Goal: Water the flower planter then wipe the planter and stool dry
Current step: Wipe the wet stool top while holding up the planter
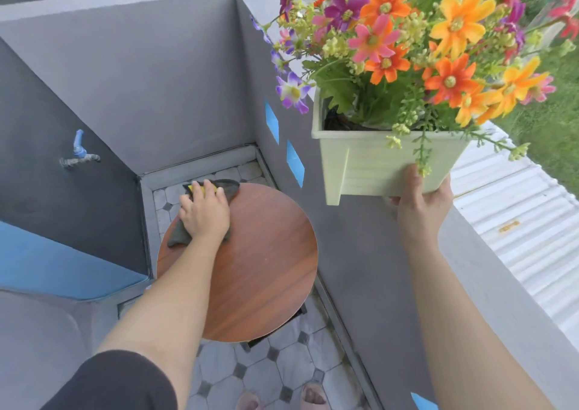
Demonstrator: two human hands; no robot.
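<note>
A round brown wooden stool (250, 268) stands on the tiled floor in a grey corner. My left hand (205, 213) presses a dark grey and yellow cloth (227, 188) flat on the stool's far left edge. My right hand (421, 201) holds the pale green square planter (376, 162) from below, lifted in the air above the wall to the right of the stool. Orange, pink and purple flowers (423, 49) fill the planter.
Grey walls (156, 80) enclose the corner, with a tap (78, 154) on the left wall. Blue tape marks (294, 162) sit on the right wall. A wide grey ledge (501, 284) runs on the right, with corrugated roofing and grass beyond. My feet show at the bottom.
</note>
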